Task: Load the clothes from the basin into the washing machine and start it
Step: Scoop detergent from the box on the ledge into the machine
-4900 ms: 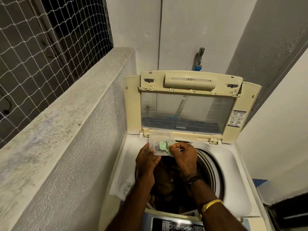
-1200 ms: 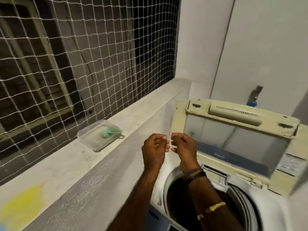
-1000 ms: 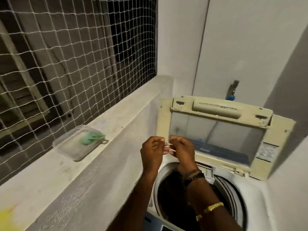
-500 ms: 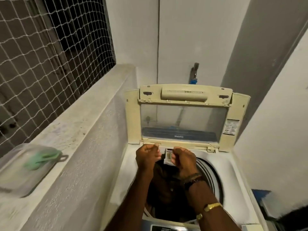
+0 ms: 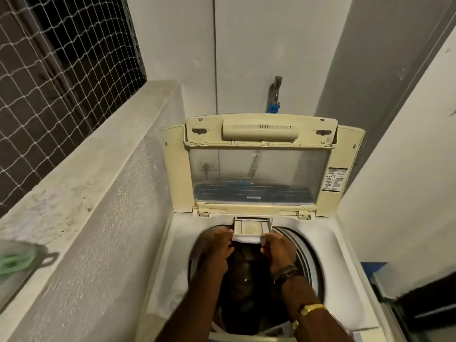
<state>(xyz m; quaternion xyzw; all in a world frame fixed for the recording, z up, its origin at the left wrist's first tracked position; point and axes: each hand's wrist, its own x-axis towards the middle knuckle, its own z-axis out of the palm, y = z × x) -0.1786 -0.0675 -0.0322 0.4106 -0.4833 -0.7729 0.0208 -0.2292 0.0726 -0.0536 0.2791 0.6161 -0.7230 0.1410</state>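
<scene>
The top-loading washing machine [image 5: 172,272] stands with its cream lid [image 5: 259,164] raised against the back wall. Dark clothes [image 5: 244,275] lie in the drum. At the drum's far rim a small detergent drawer [image 5: 253,227] is pulled out. My left hand [image 5: 219,245] grips the drawer's front left corner and my right hand [image 5: 277,246] grips its front right corner, fingers curled on its white front edge. The basin is out of view.
A concrete ledge [image 5: 74,188] runs along the left under a netted window [image 5: 54,70]. On it at the far left sits a clear plastic container with a green scoop [image 5: 14,261]. A tap [image 5: 276,87] sticks out of the wall behind the lid. A white wall closes the right side.
My view swung from the ledge back to the machine. Both hands dropped from chest height to the drum's far rim and now hold the detergent drawer, which stands pulled out.
</scene>
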